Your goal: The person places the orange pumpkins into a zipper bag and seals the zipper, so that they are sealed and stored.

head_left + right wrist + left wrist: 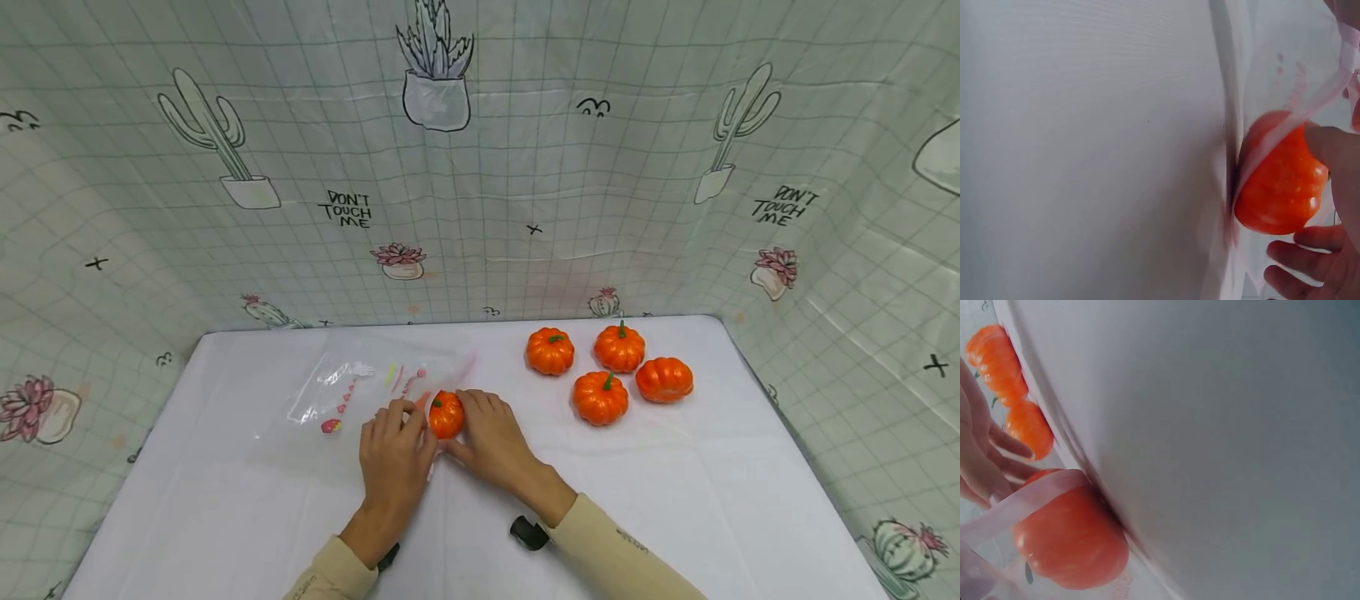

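Beige fabric sleeves lay nearest, before a clear, pink-edged plastic bag. At the bag's mouth sat a glossy orange ribbed pumpkin, partly inside. Left hand pinched the bag's edge; right hand was spread, thumb against the pumpkin. Four similar orange pumpkins stood right of the bag on the white tabletop.

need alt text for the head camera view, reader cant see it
A left hand on a clear plastic bag and a right hand against an orange pumpkin at its opening, on a white table. Four more pumpkins sit to the right, before a cactus-print backdrop.
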Available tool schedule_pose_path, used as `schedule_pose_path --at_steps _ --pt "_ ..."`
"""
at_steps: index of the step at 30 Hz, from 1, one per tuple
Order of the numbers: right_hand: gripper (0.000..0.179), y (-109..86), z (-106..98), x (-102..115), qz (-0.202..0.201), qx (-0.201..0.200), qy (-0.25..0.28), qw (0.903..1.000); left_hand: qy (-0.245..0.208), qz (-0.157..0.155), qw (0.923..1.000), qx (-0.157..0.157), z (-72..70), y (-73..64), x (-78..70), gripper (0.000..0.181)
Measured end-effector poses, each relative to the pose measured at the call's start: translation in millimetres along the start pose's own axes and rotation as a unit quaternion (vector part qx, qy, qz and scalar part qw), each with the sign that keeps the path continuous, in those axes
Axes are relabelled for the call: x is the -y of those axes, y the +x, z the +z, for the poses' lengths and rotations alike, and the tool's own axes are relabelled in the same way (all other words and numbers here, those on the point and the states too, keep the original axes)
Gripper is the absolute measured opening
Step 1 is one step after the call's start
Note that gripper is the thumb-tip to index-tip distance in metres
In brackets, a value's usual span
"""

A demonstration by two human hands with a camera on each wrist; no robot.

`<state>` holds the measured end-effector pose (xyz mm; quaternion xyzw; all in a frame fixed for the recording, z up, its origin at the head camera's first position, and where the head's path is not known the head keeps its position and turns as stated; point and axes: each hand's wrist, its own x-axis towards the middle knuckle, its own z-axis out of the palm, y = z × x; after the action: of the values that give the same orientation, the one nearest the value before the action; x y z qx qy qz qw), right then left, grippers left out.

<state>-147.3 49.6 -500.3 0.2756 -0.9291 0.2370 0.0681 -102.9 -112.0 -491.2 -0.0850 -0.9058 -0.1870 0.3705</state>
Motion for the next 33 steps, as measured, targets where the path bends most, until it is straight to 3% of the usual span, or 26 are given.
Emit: schedule_pose_path --at_steps 11,19,28,33 --pt "0.061 7.4 3.0 4.6 -0.018 0.01 -0.018 0.9996 -0.006 0.015 0.9998 -0.011 3.9 -0.4 -1.0 0.022" --pt "0.056 9.0 3.8 3.4 0.005 0.008 -0.03 0.9995 -0.005 0.027 0.9994 -0.022 6.2 -0.7 -0.6 0.026" --pt "0.057 10.8 1.4 0.3 -0.032 0.051 -0.024 0.9979 -0.005 0.032 0.9994 0.008 2.1 -1.4 -0.5 0.025" --pt "0.056 9.8 0.3 -4.4 -0.036 0.047 -0.019 0.998 -0.056 0.018 0.9982 0.015 -0.6 0.6 2.4 0.027"
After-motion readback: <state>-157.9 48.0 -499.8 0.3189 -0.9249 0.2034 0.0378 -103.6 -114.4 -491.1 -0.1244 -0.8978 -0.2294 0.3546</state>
